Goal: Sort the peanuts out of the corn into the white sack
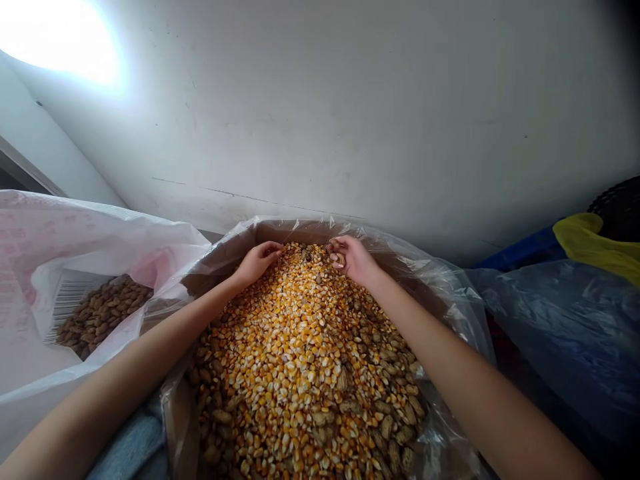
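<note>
Yellow dried corn kernels (pixel 300 347) mixed with in-shell peanuts (pixel 385 427), heaped in plastic-lined brown box (pixel 300 233); left hand (pixel 257 261) half-open on kernels near far edge; right hand (pixel 353 259) curled, pinching single peanut (pixel 341 258).

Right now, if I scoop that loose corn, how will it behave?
The corn looks hard and smooth, so it will probably run out of a loose grip. In this loose heap, it would likely slide and roll when pushed, taking the peanuts along.
</note>
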`<state>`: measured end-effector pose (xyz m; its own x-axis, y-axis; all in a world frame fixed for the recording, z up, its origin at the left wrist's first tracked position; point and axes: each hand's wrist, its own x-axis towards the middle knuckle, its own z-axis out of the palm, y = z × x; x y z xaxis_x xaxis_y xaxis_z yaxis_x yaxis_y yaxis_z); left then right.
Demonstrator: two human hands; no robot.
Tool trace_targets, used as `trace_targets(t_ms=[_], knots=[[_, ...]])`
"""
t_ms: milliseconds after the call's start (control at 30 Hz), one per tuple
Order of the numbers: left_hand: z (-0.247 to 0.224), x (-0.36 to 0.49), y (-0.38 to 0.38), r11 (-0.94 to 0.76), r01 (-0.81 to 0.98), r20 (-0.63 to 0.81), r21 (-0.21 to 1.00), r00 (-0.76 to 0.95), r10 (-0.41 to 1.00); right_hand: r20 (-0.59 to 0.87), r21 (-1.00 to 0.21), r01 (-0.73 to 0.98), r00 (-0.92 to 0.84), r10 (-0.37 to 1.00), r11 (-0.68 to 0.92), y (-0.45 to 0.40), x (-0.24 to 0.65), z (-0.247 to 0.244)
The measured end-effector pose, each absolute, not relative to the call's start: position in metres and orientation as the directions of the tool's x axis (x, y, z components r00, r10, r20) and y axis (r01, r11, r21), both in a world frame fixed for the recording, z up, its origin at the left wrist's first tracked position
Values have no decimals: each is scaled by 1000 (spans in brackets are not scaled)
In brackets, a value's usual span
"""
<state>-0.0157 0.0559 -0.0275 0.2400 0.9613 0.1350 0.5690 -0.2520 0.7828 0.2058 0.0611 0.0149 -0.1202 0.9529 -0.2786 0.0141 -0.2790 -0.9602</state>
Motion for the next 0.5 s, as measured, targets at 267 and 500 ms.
trace_targets(t_ms=[267, 500], knots=[[-16, -29, 46, -539, 812, 73, 224, 537, 840, -103, -716, 698, -138, 985, 23, 76, 181, 12], [-23, -35, 52, -549, 831, 41, 90, 548, 835, -275, -910, 364, -168, 947, -200, 82, 182, 16]])
